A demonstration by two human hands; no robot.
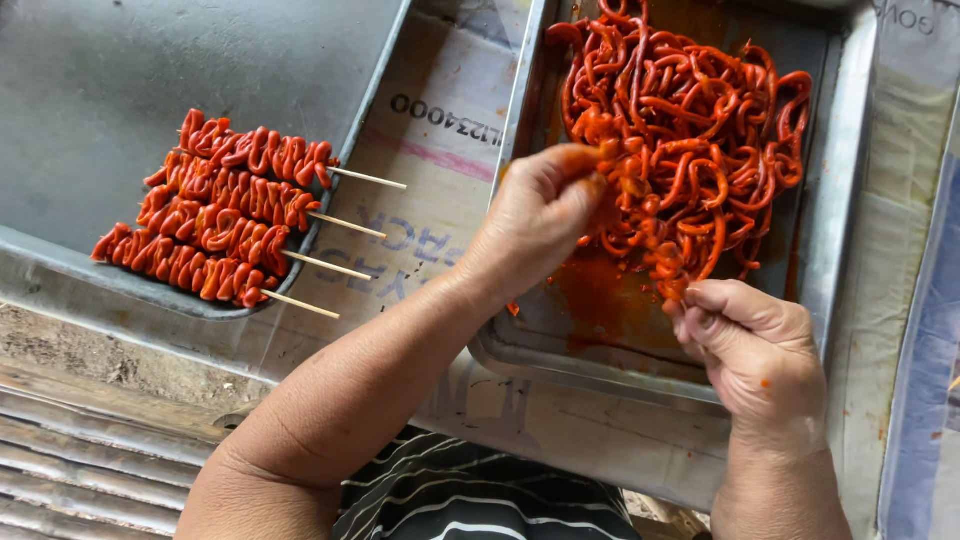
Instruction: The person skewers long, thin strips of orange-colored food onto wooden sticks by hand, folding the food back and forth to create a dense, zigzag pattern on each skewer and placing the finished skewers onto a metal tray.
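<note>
Upper right of the frame, a heap of orange-red marinated strips (690, 140) sits in a metal tray (830, 200) with sauce pooled on its floor. Left hand (540, 215) is pinched shut on a strand at the heap's left edge, fingertips together. Right hand (755, 345) is curled closed at the heap's lower end, just below centre-right; it looks clamped on a strand or a stick, but what's inside the fist is hidden.

Over at the left, four finished skewers (215, 215) lie side by side in a second grey tray (90, 90), bare stick ends poking past its rim.

Both trays sit on a table covered with a flattened beige sack (440, 150) carrying upside-down dark lettering and a pink stripe, mostly covered. Bottom edge shows a striped shirt (480, 495), cut off.
</note>
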